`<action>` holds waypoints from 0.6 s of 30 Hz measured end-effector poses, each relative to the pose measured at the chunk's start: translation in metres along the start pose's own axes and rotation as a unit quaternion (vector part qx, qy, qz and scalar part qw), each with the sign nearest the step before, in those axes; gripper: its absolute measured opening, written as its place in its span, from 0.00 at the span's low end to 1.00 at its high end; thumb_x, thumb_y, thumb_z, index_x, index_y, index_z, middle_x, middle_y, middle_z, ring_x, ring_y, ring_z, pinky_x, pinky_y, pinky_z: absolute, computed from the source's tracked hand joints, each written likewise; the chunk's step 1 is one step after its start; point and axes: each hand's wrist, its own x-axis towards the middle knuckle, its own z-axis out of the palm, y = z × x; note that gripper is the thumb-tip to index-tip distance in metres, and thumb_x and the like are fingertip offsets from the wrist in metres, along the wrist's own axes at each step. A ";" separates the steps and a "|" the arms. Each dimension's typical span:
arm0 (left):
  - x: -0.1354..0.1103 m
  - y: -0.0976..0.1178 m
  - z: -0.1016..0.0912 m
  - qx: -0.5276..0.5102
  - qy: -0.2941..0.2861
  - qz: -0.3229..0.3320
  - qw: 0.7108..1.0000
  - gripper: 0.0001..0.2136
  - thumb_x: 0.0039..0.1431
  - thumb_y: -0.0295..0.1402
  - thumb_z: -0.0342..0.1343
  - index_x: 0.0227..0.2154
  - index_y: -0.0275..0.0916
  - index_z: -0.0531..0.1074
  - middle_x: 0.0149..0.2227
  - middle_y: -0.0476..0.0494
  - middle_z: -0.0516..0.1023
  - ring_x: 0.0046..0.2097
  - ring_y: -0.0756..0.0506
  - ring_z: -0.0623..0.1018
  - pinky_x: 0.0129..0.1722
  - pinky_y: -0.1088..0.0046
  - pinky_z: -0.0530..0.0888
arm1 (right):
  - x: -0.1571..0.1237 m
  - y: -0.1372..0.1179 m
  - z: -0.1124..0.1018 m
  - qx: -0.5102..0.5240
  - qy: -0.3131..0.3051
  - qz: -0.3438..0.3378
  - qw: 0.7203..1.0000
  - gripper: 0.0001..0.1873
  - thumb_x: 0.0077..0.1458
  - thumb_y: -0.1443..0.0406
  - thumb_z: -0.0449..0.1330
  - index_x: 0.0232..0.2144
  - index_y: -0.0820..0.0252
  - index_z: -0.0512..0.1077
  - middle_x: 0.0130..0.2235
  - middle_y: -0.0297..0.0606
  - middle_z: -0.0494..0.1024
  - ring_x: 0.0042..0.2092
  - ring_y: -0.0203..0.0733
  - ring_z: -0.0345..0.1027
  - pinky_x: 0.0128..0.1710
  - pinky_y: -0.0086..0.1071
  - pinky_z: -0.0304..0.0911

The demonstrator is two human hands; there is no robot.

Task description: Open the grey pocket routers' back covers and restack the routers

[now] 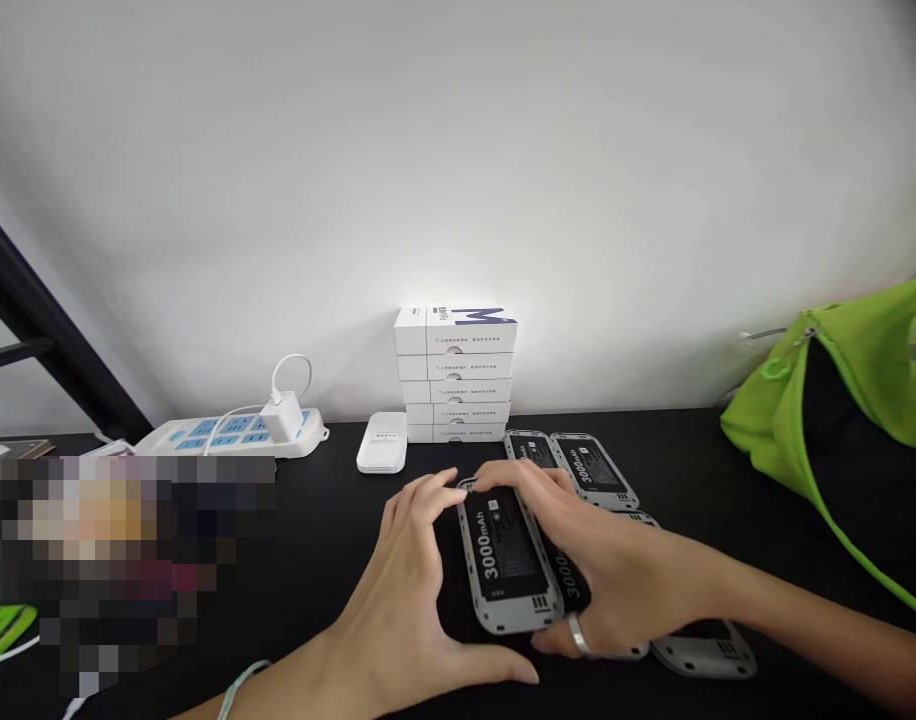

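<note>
Left hand [402,590] comes in from the bottom of my feed, spread wide, its fingertips [444,487] on the top end of a grey-and-black 3000 mAh battery pack [503,560] and its thumb [503,665] stretched out below the pack's lower end. Right hand [608,570] reaches across from the right and lies over the pack's right side, its fingers meeting the left fingers near the top end. I cannot tell from here how firmly either hand grips, or whether the pack is off the tabletop. The pack lies between my two hands, tilted, its printed face up.

A second pack [574,585] sits under the right palm, mostly covered and just beside the first. Past the right fingertips are two more packs [593,470] [531,450], side by side, and a further one [638,520] is partly hidden behind the right hand. Another [702,650] lies below and to the right of the right hand, close to its wrist side.

Ahead of the left hand is a small white box [381,442] on the black tabletop [330,540], beside a stack of five white cartons [458,375] against the wall. Farther left of it is a white power strip [229,435] with a white charger [282,417] plugged in. Well right of the right hand sits a lime-green bag [825,400]. A pixelated patch [128,550] hides whatever lies left of the left hand.
</note>
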 end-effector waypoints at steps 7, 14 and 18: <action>0.006 0.005 -0.007 -0.035 -0.085 -0.086 0.992 0.27 0.56 0.39 0.60 0.55 0.48 0.54 0.55 0.41 0.65 0.54 0.37 0.70 0.53 0.50 0.71 | -0.032 0.054 -0.038 0.062 0.057 0.153 0.985 0.47 0.42 0.63 0.67 0.59 0.48 0.45 0.54 0.42 0.65 0.57 0.60 0.61 0.53 0.51 0.63; 0.015 0.016 -0.012 -0.036 -0.126 -0.054 0.990 0.03 0.59 0.27 0.52 0.32 0.42 0.66 0.34 0.48 0.70 0.38 0.45 0.72 0.40 0.65 0.73 | -0.050 0.095 -0.062 0.081 0.081 0.164 0.980 0.43 0.43 0.57 0.69 0.57 0.50 0.52 0.63 0.45 0.57 0.63 0.60 0.55 0.59 0.47 0.60; 0.015 0.016 -0.012 -0.039 -0.144 -0.049 0.988 0.04 0.58 0.26 0.52 0.30 0.41 0.66 0.33 0.49 0.70 0.36 0.47 0.72 0.36 0.69 0.71 | -0.054 0.101 -0.062 0.097 0.045 0.153 0.982 0.47 0.45 0.57 0.69 0.62 0.48 0.48 0.65 0.43 0.54 0.66 0.56 0.50 0.63 0.49 0.54</action>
